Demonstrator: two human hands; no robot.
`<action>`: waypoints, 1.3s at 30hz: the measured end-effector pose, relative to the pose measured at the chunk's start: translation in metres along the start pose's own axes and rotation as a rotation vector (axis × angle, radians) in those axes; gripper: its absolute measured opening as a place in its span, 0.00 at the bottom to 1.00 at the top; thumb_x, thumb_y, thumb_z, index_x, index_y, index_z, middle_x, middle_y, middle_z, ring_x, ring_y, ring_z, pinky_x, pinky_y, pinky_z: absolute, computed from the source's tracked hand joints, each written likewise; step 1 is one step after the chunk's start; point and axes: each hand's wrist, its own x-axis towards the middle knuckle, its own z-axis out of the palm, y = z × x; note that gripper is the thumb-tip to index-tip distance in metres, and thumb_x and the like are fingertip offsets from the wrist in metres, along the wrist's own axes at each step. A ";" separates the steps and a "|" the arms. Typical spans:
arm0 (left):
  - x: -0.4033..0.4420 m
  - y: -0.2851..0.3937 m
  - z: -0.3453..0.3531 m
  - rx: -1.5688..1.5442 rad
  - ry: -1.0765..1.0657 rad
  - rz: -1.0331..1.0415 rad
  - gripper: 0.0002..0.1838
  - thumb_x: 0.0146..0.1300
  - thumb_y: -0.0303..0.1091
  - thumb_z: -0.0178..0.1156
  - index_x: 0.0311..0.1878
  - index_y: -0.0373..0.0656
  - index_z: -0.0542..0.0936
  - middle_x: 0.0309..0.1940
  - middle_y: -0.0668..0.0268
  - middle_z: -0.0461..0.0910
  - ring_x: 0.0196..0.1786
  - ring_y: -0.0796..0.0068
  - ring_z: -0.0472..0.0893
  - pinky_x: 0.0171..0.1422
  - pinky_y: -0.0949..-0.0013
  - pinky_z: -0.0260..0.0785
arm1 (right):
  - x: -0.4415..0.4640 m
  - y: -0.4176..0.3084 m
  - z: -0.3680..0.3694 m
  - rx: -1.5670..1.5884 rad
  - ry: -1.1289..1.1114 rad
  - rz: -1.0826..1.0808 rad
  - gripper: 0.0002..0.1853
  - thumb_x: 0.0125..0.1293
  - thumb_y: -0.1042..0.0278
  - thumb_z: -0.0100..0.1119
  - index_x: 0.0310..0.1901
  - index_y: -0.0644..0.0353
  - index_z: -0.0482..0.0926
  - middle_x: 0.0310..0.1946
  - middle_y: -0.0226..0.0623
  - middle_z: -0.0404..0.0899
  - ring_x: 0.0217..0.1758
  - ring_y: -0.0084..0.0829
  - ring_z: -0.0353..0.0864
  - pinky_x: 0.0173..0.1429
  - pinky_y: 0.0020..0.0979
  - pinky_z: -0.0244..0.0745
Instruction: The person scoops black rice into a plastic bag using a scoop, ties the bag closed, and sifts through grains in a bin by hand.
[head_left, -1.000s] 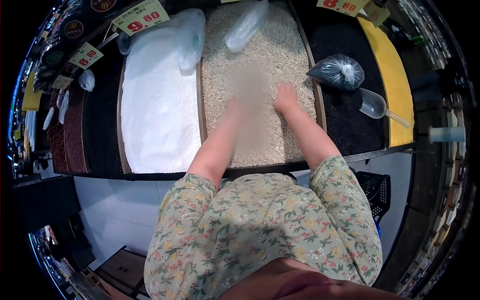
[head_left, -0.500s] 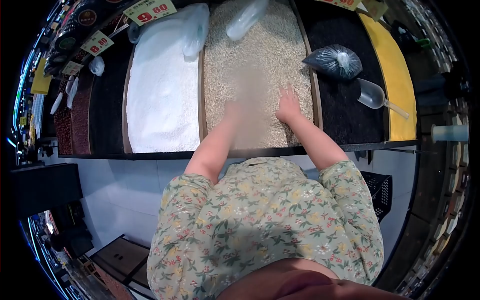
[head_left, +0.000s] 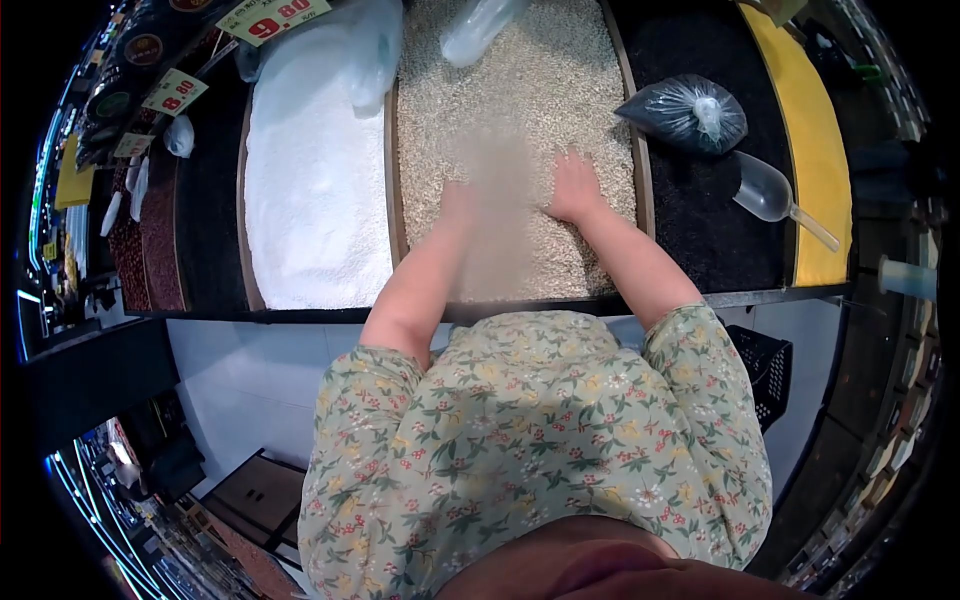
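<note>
Both my hands are over a compartment of loose, pale beige grain (head_left: 590, 90). My right hand (head_left: 576, 188) lies palm down on the grain, near the right divider, with its fingers stretched forward and apart. At the left side of the same compartment is my left hand (head_left: 455, 203). A blurred vertical patch in the picture covers much of it, so its fingers are hidden. A clear plastic bag (head_left: 478, 35) lies on the grain farther back.
To the left are a bin of white grain (head_left: 320, 200) with a clear bag (head_left: 375, 60) and price signs (head_left: 272, 18). On the right, a knotted bag of dark contents (head_left: 685, 115) and a clear scoop (head_left: 765, 188) lie on black grain (head_left: 700, 220), beside a yellow strip (head_left: 815, 150).
My right hand has slid slightly forward and its fingers lie flatter on the grain. My left hand has also moved a little forward. The whole view has shifted slightly.
</note>
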 end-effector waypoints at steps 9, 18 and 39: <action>0.043 -0.021 -0.043 0.186 -0.127 0.191 0.19 0.53 0.48 0.53 0.37 0.45 0.85 0.40 0.58 0.83 0.46 0.62 0.82 0.52 0.62 0.71 | 0.071 0.029 0.013 -0.001 0.012 -0.087 0.17 0.44 0.53 0.60 0.26 0.61 0.83 0.31 0.43 0.81 0.41 0.42 0.79 0.49 0.36 0.75; 0.044 -0.020 -0.040 0.205 -0.008 0.145 0.29 0.53 0.62 0.53 0.36 0.42 0.85 0.40 0.56 0.83 0.48 0.60 0.80 0.55 0.63 0.70 | 0.072 0.027 0.001 -0.057 -0.149 -0.035 0.20 0.54 0.55 0.53 0.41 0.59 0.83 0.44 0.42 0.81 0.51 0.40 0.78 0.56 0.37 0.74; -0.017 -0.006 0.030 -0.045 -0.068 0.055 0.14 0.53 0.35 0.50 0.32 0.40 0.85 0.39 0.53 0.82 0.45 0.57 0.82 0.52 0.59 0.72 | -0.029 0.012 0.043 -0.042 -0.193 -0.084 0.22 0.53 0.51 0.51 0.42 0.58 0.83 0.46 0.40 0.79 0.53 0.40 0.76 0.60 0.39 0.68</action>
